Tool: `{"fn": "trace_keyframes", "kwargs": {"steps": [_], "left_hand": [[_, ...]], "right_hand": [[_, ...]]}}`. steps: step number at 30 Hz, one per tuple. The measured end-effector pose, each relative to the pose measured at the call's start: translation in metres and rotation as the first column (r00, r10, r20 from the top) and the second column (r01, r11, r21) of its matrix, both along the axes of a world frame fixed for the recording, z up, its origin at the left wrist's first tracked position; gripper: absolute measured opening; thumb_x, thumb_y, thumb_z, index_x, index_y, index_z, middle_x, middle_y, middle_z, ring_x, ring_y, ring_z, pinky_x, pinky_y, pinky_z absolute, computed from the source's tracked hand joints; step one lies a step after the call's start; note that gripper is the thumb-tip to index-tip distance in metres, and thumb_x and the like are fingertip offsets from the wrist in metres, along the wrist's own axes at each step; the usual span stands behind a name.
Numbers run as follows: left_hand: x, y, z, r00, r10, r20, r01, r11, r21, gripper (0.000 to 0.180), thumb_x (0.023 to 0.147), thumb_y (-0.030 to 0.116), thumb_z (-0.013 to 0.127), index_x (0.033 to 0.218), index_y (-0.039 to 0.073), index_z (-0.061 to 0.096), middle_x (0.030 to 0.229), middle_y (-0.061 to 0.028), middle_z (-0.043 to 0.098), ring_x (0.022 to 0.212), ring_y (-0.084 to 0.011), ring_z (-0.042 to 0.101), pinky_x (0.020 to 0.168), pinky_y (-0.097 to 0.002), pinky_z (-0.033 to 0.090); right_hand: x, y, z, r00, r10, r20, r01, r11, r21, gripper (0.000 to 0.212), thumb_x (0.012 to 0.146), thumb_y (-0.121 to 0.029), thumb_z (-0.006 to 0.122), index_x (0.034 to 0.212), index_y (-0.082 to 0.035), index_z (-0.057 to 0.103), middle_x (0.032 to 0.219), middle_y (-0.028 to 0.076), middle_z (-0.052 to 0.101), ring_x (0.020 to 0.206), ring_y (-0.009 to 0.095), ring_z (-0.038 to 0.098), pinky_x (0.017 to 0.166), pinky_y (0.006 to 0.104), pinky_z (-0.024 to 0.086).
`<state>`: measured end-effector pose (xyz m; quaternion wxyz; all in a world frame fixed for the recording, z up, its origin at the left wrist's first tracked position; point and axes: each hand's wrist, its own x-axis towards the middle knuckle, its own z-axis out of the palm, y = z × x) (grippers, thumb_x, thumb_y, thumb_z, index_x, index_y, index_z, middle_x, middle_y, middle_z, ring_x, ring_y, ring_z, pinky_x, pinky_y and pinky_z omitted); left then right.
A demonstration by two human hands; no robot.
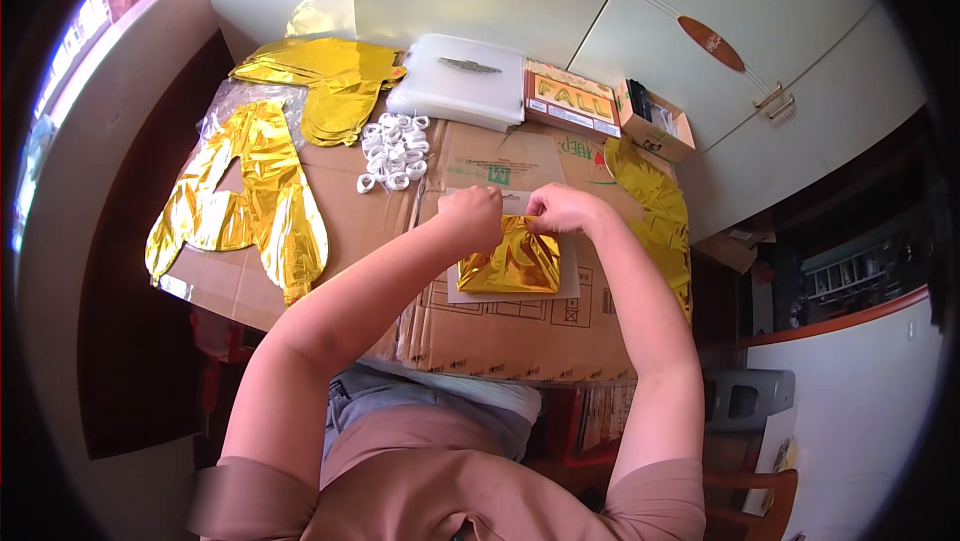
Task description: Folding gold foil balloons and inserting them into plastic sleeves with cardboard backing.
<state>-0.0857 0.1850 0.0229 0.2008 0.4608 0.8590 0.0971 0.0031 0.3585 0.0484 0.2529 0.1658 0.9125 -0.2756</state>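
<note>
A folded gold foil balloon (510, 266) lies in front of me on a pale flat card or sleeve (568, 279) with a hang hole at its far edge. At the foil's far left corner, my left hand (474, 215) is closed with its fingers curled on the foil. My right hand (562, 209) pinches the far right edge between thumb and fingers. The left fingertips are partly hidden behind the hand. To the left, a gold foil balloon shaped like a letter A (275, 206) is spread flat, partly over a crinkled clear bag (215, 121).
Flattened cardboard (470, 341) covers the table. Along the back stand stacked gold foil balloons (340, 91), white ribbon rolls (395, 149), a stack of translucent sleeves (455, 86), a printed box (570, 101) and an open carton with dark packets (655, 121). More gold foil (655, 216) lies at the right edge.
</note>
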Motion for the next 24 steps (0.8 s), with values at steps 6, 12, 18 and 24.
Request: {"fn": "trace_keyframes", "kwargs": {"steps": [6, 12, 18, 24], "left_hand": [[0.023, -0.020, 0.008, 0.946, -0.117, -0.304, 0.170, 0.973, 0.154, 0.050, 0.078, 0.029, 0.069, 0.118, 0.004, 0.057, 0.127, -0.0171, 0.056, 0.121, -0.0350, 0.052, 0.103, -0.0519, 0.039], [0.036, -0.053, -0.047, 0.925, -0.216, -0.313, 0.356, 0.782, 0.512, 0.057, 0.086, 0.031, 0.064, 0.133, 0.002, 0.050, 0.140, -0.0192, 0.047, 0.135, -0.0373, 0.040, 0.113, -0.0510, 0.029], [0.041, -0.057, -0.051, 0.935, -0.193, -0.296, 0.330, 0.779, 0.533, 0.058, 0.088, 0.034, 0.062, 0.135, 0.002, 0.051, 0.144, -0.0197, 0.045, 0.137, -0.0374, 0.038, 0.115, -0.0498, 0.027], [0.042, -0.057, -0.055, 0.927, -0.153, -0.343, 0.338, 0.740, 0.582, 0.057, 0.086, 0.034, 0.063, 0.131, 0.000, 0.054, 0.140, -0.0212, 0.047, 0.133, -0.0368, 0.043, 0.113, -0.0488, 0.030]], "right_hand": [[0.009, 0.006, -0.015, 0.993, 0.000, -0.118, 0.004, 0.999, 0.039, 0.027, 0.076, -0.013, 0.074, 0.099, -0.002, 0.063, 0.087, 0.009, 0.069, 0.080, 0.019, 0.066, 0.069, 0.0315, 0.053], [0.020, -0.019, -0.002, 0.974, 0.078, -0.213, -0.026, 0.971, 0.238, 0.029, 0.077, -0.018, 0.070, 0.101, -0.005, 0.060, 0.101, 0.013, 0.067, 0.095, 0.029, 0.064, 0.085, 0.0387, 0.051], [0.048, -0.044, -0.018, 0.843, 0.156, -0.515, 0.130, 0.870, 0.476, 0.028, 0.079, -0.019, 0.069, 0.103, -0.009, 0.060, 0.107, 0.012, 0.056, 0.109, 0.032, 0.053, 0.098, 0.0442, 0.039], [0.077, -0.076, -0.049, 0.643, 0.192, -0.742, 0.233, 0.873, 0.428, 0.039, 0.086, -0.017, 0.066, 0.121, -0.002, 0.057, 0.126, 0.020, 0.054, 0.118, 0.036, 0.050, 0.105, 0.0468, 0.036]]}}
